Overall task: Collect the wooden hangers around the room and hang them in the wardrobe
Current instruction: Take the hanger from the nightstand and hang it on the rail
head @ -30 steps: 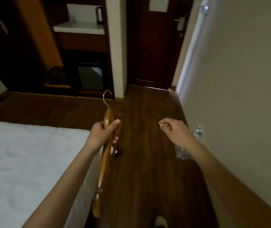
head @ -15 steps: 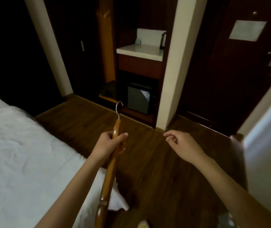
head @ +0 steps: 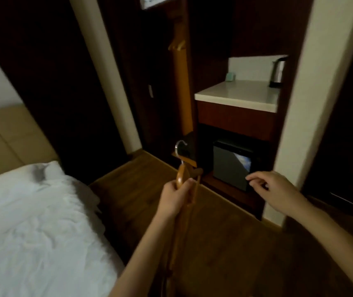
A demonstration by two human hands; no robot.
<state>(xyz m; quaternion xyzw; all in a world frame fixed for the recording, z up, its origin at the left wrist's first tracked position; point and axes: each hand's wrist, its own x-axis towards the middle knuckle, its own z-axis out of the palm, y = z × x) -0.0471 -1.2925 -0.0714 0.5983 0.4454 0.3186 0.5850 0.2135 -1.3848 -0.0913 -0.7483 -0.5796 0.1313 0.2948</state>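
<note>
My left hand [head: 176, 197] grips a wooden hanger [head: 181, 179] near its top, the metal hook pointing up and the wooden body hanging down along my forearm. My right hand [head: 275, 192] floats to the right with its fingers loosely curled and nothing in it. Straight ahead stands the dark open wardrobe [head: 160, 93]. Inside it another wooden hanger [head: 176, 46] hangs high up, above a long orange-brown panel.
A bed with white sheets [head: 32, 221] fills the lower left. To the right of the wardrobe are a white counter [head: 235, 96] with a kettle [head: 277, 71] and a small black fridge [head: 231, 163] below. A cream pillar [head: 299, 125] stands right. The floor is dark wood.
The view has swung left and closer to the wardrobe; the door and right wall have left the view. My left hand still holds the hanger, and my right hand has opened slightly.
</note>
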